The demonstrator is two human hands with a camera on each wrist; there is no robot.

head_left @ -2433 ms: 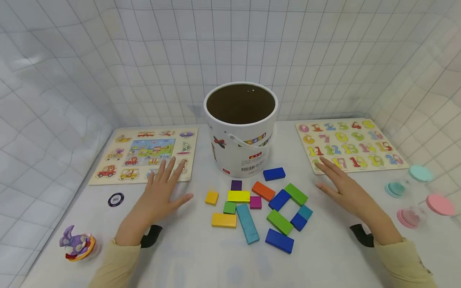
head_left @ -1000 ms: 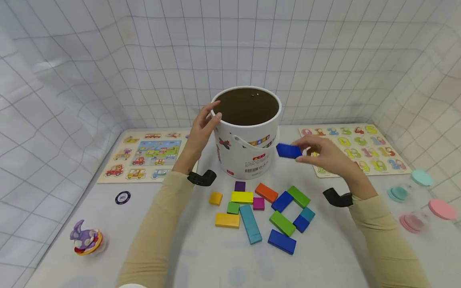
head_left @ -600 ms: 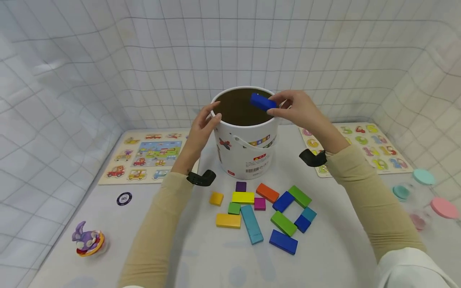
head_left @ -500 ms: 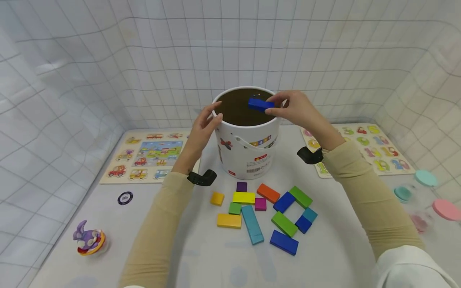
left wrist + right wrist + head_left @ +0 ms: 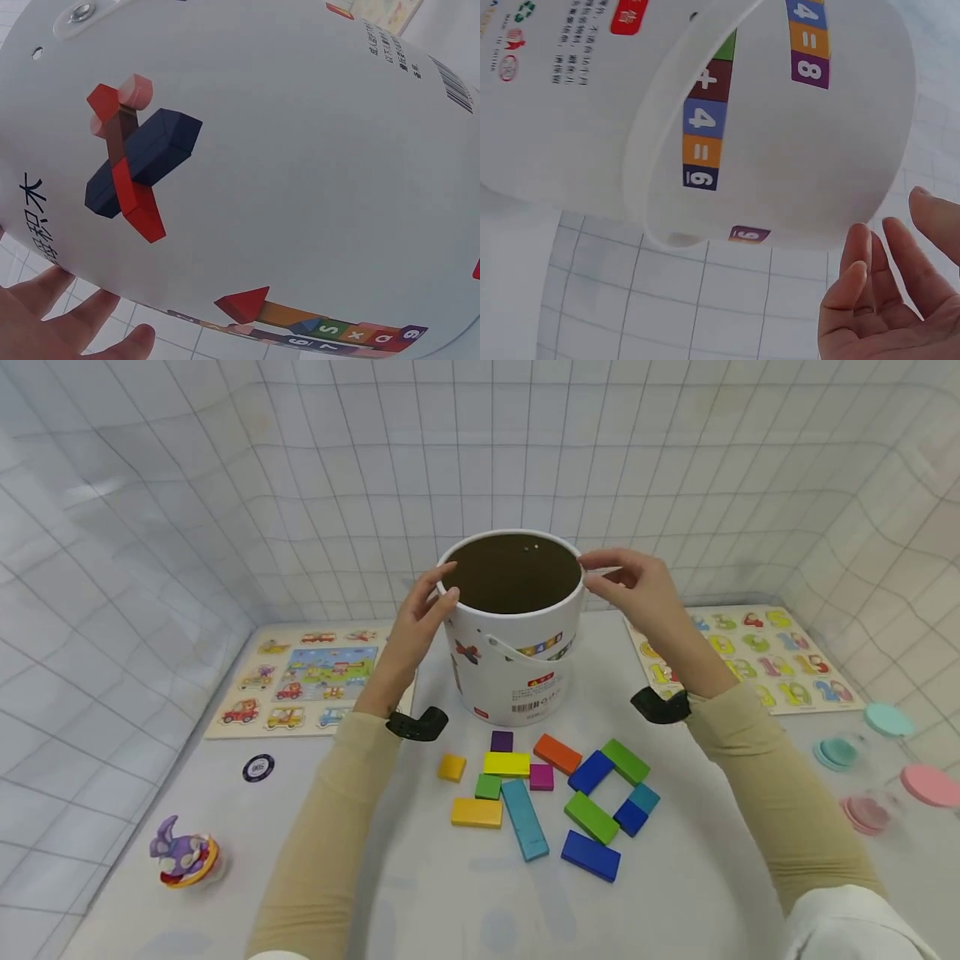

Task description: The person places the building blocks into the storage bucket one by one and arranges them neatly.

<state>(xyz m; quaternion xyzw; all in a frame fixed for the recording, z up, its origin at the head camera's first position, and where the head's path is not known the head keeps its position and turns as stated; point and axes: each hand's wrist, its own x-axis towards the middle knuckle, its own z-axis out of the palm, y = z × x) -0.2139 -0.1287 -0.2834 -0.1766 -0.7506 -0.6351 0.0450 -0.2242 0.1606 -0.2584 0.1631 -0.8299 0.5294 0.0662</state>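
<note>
A tall white bucket (image 5: 510, 672) with printed pictures and a white handle stands upright on the table. My left hand (image 5: 408, 635) rests its fingers at the bucket's left rim, the thumb apart from them. In the left wrist view these fingertips meet the edge of the bucket wall. At the opposite rim is my right hand (image 5: 641, 593), fingers loosely bent and nothing between them. The right wrist view shows its fingertips right by the white wall. The bucket's floor is hidden, and no block shows inside. Several coloured blocks, including a blue block (image 5: 591, 857), lie in front.
A vehicle puzzle board (image 5: 311, 681) lies left of the bucket, a number puzzle board (image 5: 780, 668) right. A round chip (image 5: 258, 767) and a purple rabbit toy (image 5: 180, 856) sit at left. Teal lids (image 5: 889, 719) and pink lids (image 5: 930, 785) lie at far right.
My hands went from over the table to the bucket. The right hand lifted a blue block over the opening, let it go inside, and drew back to the right rim.
</note>
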